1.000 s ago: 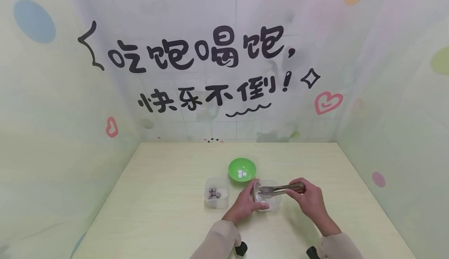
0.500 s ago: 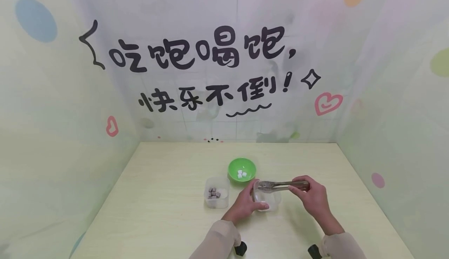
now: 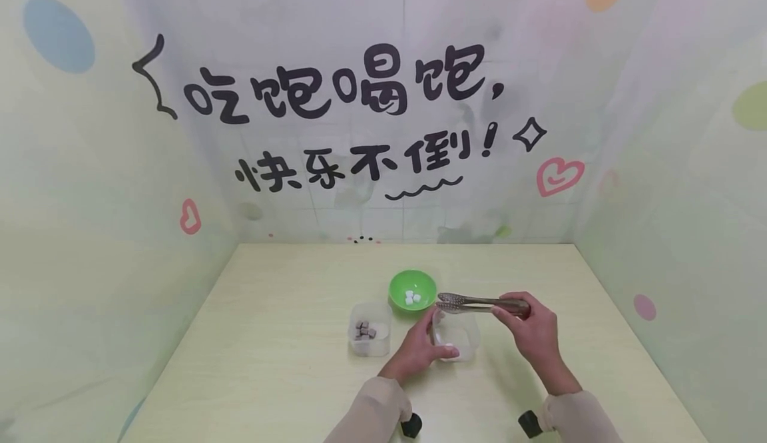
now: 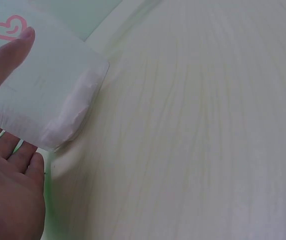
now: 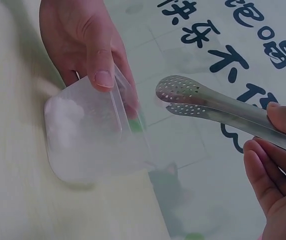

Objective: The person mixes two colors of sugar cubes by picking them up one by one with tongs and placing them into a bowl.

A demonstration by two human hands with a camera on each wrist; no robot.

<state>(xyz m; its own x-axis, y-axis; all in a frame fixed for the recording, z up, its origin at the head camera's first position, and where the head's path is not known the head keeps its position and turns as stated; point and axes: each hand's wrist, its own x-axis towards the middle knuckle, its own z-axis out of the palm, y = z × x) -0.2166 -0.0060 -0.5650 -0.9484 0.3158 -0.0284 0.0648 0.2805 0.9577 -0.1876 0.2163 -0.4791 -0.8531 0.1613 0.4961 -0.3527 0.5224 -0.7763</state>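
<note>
My left hand [image 3: 416, 350] grips a clear plastic container [image 3: 470, 346], thumb over its near rim and fingers along its left side. White contents [image 5: 63, 120] show blurred through its wall in the right wrist view. My right hand [image 3: 530, 326] holds metal tongs [image 3: 473, 304] with perforated tips. Those tips are above the container's far left rim, beside the green bowl [image 3: 398, 283]; I cannot tell whether they hold anything. Several small white cubes [image 3: 410, 296] lie in the bowl.
A second clear container [image 3: 380, 348] stands left of my left hand, with several dark purplish cubes [image 3: 363, 330] inside. The pale wood table [image 3: 269, 330] is bounded by printed cloth walls [image 3: 383, 216] at the back and both sides.
The tongs' tips have closed together some, then risen out of the container and moved toward the green bowl. My left hand and the container have stayed in place.
</note>
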